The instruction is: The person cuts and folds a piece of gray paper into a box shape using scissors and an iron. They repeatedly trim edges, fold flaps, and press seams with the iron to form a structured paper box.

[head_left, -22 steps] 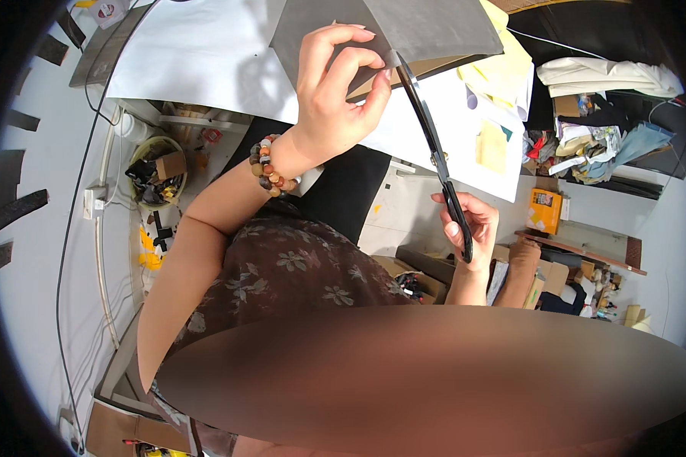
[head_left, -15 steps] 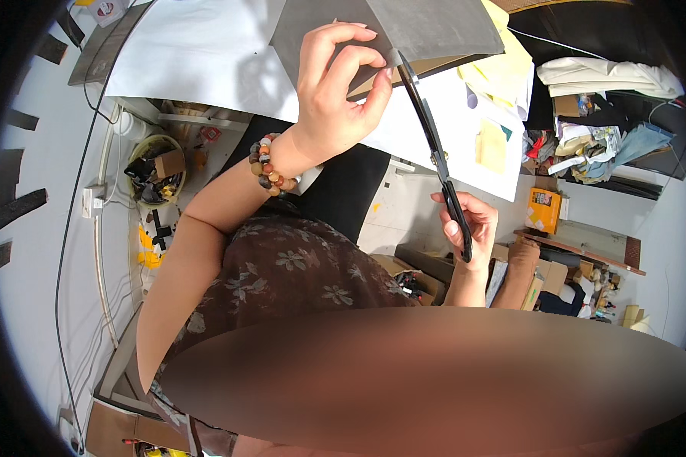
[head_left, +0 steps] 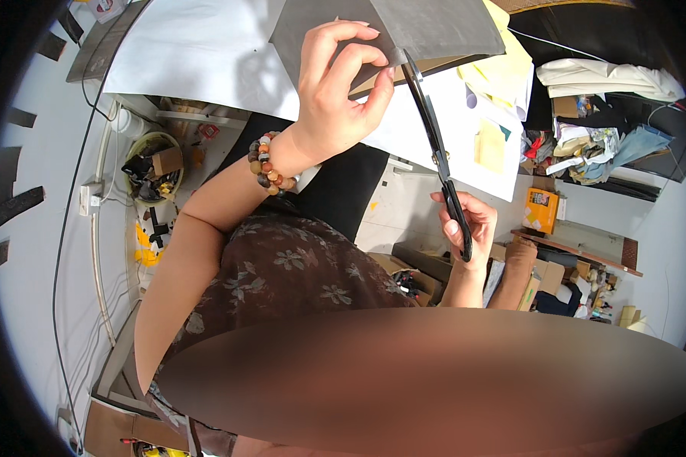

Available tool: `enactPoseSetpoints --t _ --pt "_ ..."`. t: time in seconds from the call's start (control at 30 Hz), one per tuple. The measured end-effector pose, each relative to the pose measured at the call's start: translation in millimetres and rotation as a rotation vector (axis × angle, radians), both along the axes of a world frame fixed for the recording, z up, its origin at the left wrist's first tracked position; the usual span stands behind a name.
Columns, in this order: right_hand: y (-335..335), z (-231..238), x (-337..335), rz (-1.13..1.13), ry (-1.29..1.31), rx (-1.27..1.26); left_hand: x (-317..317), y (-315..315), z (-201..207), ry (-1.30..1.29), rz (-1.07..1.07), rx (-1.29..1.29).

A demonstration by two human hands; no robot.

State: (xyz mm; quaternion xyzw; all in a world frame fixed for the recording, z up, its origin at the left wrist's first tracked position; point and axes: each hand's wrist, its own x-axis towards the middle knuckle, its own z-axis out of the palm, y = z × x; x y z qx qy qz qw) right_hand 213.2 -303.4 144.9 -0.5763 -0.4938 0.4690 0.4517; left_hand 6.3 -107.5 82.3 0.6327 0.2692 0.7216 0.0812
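My right hand (head_left: 476, 221) has its fingers through the handles of long black scissors (head_left: 437, 152). The blades reach up and away, nearly closed together, with their tips against the near edge of a grey sheet (head_left: 442, 29). At that same spot my left hand (head_left: 339, 95) pinches a bit of the sheet between thumb and fingers, beside the blade tips. A tan underside shows below the sheet's edge. A string of beads (head_left: 263, 164) circles my left wrist.
White paper (head_left: 198, 57) covers the table under the grey sheet. Yellow sheets (head_left: 511, 65) lie at the right. A bin of scraps (head_left: 154, 167) stands on the floor at left. Folded cloth (head_left: 610, 78) and an orange box (head_left: 543, 209) are to the right.
The scissors' tips sit slightly farther right of my left fingertips. Otherwise both hands keep nearly the same place and grip.
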Motion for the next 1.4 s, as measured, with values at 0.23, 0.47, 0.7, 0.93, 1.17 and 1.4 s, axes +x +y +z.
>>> enactPoseSetpoints --t 0.23,0.47,0.7,0.93,1.17,1.4 --pt "-0.8 -1.6 -0.2 -0.001 -0.012 0.029 1.3 -0.7 -0.4 -0.009 0.002 -0.007" --pt "-4.8 -3.3 -1.9 0.001 -0.014 0.043 1.3 0.1 -1.4 0.001 0.008 -0.003" --pt "-9.2 2.4 -6.7 -0.002 0.037 0.019 1.1 0.2 -1.7 0.003 0.007 0.001" --pt "-13.1 9.9 -9.6 -0.027 0.051 -0.029 2.5 0.1 -1.9 -0.007 0.000 -0.002" --pt "-13.5 17.8 -13.9 -0.061 0.005 -0.033 1.9 0.6 -2.3 -0.007 -0.004 -0.004" --pt "-13.0 24.8 -18.7 -0.080 -0.087 -0.094 2.3 0.9 -3.4 -0.004 0.007 -0.009"
